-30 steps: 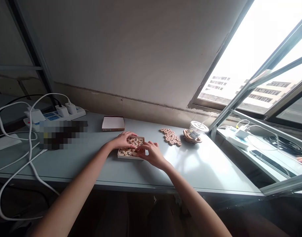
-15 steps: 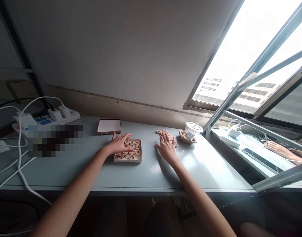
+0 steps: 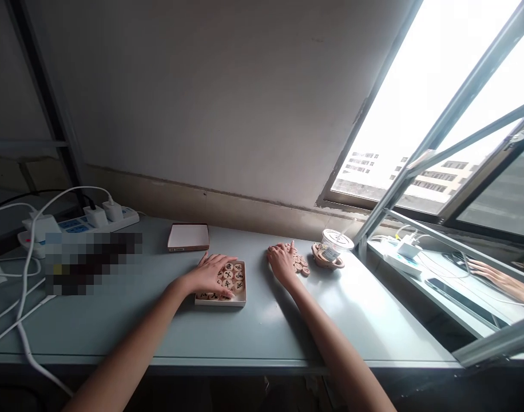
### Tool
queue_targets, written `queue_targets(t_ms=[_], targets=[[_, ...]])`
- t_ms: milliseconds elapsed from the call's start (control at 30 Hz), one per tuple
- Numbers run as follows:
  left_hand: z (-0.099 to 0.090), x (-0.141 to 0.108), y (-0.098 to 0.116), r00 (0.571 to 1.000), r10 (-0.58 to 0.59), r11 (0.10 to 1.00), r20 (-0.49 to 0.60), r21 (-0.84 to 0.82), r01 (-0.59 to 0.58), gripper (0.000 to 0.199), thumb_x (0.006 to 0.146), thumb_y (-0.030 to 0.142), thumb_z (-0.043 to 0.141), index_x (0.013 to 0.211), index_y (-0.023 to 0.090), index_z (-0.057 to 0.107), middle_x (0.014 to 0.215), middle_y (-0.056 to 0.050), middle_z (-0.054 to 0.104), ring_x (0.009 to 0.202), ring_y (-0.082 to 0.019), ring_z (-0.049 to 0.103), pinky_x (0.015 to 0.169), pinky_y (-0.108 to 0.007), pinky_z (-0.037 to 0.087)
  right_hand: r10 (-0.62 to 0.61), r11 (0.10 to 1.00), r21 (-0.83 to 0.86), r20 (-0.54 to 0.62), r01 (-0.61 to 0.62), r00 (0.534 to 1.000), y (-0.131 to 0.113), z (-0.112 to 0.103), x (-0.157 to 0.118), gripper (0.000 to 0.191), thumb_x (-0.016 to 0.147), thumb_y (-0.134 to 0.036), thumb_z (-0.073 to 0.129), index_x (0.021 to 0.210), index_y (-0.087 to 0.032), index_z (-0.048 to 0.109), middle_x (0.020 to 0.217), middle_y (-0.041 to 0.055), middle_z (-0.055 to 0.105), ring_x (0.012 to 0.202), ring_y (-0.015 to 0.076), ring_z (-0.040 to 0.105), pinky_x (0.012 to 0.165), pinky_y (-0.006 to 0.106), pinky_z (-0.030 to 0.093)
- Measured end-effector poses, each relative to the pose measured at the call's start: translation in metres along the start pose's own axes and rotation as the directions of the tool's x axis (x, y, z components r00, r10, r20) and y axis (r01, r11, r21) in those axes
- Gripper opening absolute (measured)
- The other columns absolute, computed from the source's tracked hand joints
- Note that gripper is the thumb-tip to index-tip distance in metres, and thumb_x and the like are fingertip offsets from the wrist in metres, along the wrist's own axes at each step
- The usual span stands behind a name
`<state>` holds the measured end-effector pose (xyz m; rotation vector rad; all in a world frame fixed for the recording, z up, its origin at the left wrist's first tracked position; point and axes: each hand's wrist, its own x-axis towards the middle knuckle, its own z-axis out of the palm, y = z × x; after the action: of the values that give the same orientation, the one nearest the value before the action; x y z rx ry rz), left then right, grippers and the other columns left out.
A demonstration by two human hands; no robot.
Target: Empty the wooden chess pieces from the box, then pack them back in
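Several round wooden pieces with dark characters [image 3: 228,274] lie in rows inside a shallow white box [image 3: 221,303] near the middle of the desk. My left hand [image 3: 210,276] rests over the box's left side, fingers spread, covering some of the pieces. To the right, a loose group of round pieces [image 3: 299,263] lies on the desk. My right hand [image 3: 282,264] is on the left part of that group with its fingers apart, and what lies beneath the fingertips is hidden. Behind the box sits an open lid [image 3: 188,236], pale inside with a dark red edge.
A lidded plastic cup [image 3: 336,243] stands by a brown holder [image 3: 326,261] at the right. Power strips and white cables [image 3: 30,286] fill the left side, beside a blurred patch. Beyond a metal frame, another person's hand [image 3: 487,272] is near a phone [image 3: 463,300].
My right hand has moved left over the loose pieces, uncovering those on the right. My left hand stays over the box. The view has tilted up, and the other person's hand has shifted.
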<state>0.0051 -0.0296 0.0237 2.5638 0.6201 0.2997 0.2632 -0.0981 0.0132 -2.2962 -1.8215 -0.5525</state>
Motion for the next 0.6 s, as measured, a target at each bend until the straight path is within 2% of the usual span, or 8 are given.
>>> queue_targets(t_ms=[100,167,233,300,367,467,600], targets=[[-0.003,0.0,-0.001,1.0,0.017,1.0,0.014,-0.023,-0.017,0.088,0.053,0.065,0.068,0.13,0.035,0.04,0.132,-0.004,0.045,0.125,-0.029,0.034,0.109,-0.043,0.013,0.001,0.997,0.078,-0.041,0.002,0.999,-0.005,-0.014,-0.017,0.02,0.086,-0.024,0.047,0.086,-0.021,0.066,0.089,0.0079,0.068,0.106,0.0253,0.052,0.105,0.05,0.014],[-0.003,0.001,-0.003,1.0,0.021,0.999,0.022,-0.042,-0.02,0.087,0.053,0.065,0.069,0.13,0.035,0.04,0.131,-0.004,0.045,0.123,-0.029,0.035,0.108,-0.042,0.016,-0.008,0.967,0.256,0.002,0.008,1.0,-0.012,-0.029,-0.03,0.019,0.086,-0.033,0.05,0.094,-0.024,0.065,0.09,0.0039,0.069,0.098,0.0216,0.057,0.098,0.044,0.028],[-0.004,0.001,-0.005,0.999,0.021,0.998,0.03,-0.056,-0.02,0.086,0.053,0.064,0.069,0.13,0.036,0.041,0.13,-0.003,0.045,0.123,-0.029,0.035,0.107,-0.041,0.019,-0.09,0.886,0.459,0.034,0.065,0.995,-0.022,-0.044,-0.042,0.026,0.086,-0.041,0.051,0.106,-0.027,0.061,0.095,0.0006,0.068,0.09,0.0174,0.06,0.089,0.036,0.037],[-0.003,0.001,-0.006,0.999,0.024,0.998,0.037,-0.059,-0.022,0.085,0.054,0.063,0.069,0.129,0.036,0.041,0.13,-0.003,0.045,0.123,-0.03,0.034,0.105,-0.04,0.021,-0.189,0.815,0.559,0.006,0.153,0.982,-0.037,-0.058,-0.054,0.027,0.085,-0.043,0.052,0.106,-0.028,0.059,0.1,-0.0007,0.068,0.091,0.0154,0.06,0.088,0.033,0.038],[-0.004,0.001,-0.006,0.999,0.016,0.998,0.035,-0.059,-0.013,0.084,0.054,0.063,0.069,0.129,0.036,0.042,0.129,-0.003,0.045,0.122,-0.03,0.034,0.104,-0.039,0.024,-0.237,0.812,0.542,-0.035,0.218,0.971,-0.052,-0.067,-0.065,0.023,0.084,-0.043,0.054,0.1,-0.029,0.061,0.099,-0.001,0.068,0.092,0.0158,0.06,0.094,0.036,0.034],[-0.004,-0.001,-0.004,1.0,-0.008,0.998,0.027,-0.057,0.01,0.082,0.055,0.062,0.068,0.128,0.035,0.043,0.13,-0.004,0.045,0.123,-0.03,0.034,0.103,-0.038,0.024,-0.276,0.849,0.454,-0.054,0.27,0.96,-0.069,-0.07,-0.077,0.017,0.085,-0.041,0.054,0.094,-0.029,0.063,0.094,-0.001,0.069,0.093,0.017,0.06,0.1,0.042,0.027],[-0.005,-0.001,-0.002,1.0,-0.006,0.999,0.022,-0.043,0.007,0.083,0.053,0.062,0.071,0.127,0.034,0.044,0.131,-0.003,0.045,0.123,-0.03,0.035,0.104,-0.037,0.024,-0.289,0.874,0.382,-0.091,0.301,0.953,-0.074,-0.064,-0.087,0.017,0.087,-0.04,0.051,0.094,-0.03,0.064,0.093,-0.0008,0.07,0.098,0.0174,0.059,0.102,0.043,0.024]])
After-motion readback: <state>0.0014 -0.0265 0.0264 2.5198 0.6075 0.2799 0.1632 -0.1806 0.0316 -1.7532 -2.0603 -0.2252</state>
